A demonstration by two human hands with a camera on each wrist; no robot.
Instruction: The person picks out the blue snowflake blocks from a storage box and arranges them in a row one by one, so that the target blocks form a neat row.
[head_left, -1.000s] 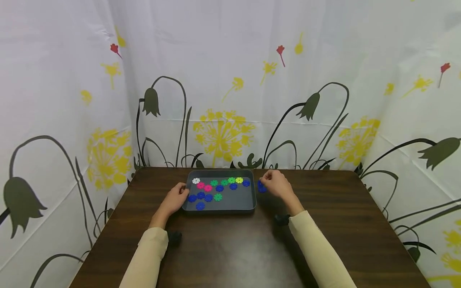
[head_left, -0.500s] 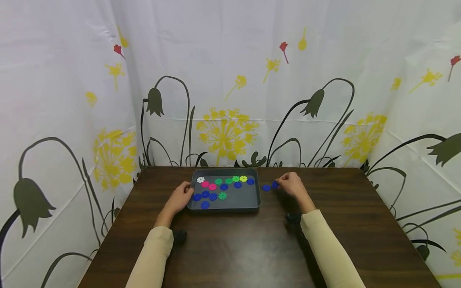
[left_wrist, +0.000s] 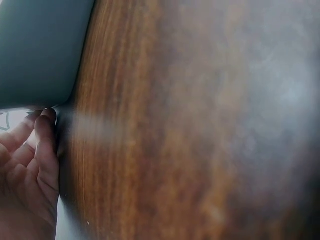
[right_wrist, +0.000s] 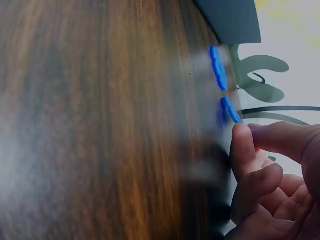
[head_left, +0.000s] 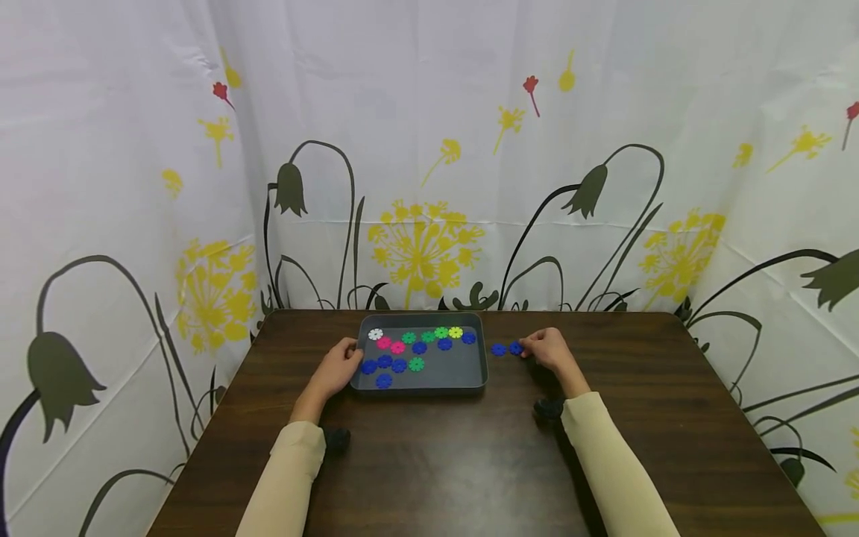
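A dark grey tray lies on the table, holding flower-shaped plastic discs in several colours. My left hand grips the tray's left side; in the left wrist view the fingertips meet the tray's wall near a corner. To the right of the tray, my right hand pinches a blue flower-shaped disc between thumb and finger. The right wrist view shows that disc tilted, close over the table. Another blue disc lies between it and the tray.
Inside the tray are blue discs, green discs, pink discs, a white disc and a yellow disc. The brown wooden table ends at a patterned curtain behind the tray.
My right hand has moved right with one blue disc, away from the other blue disc beside the tray, then lowered slightly. The left hand stays at the tray. The head view has shifted a little.
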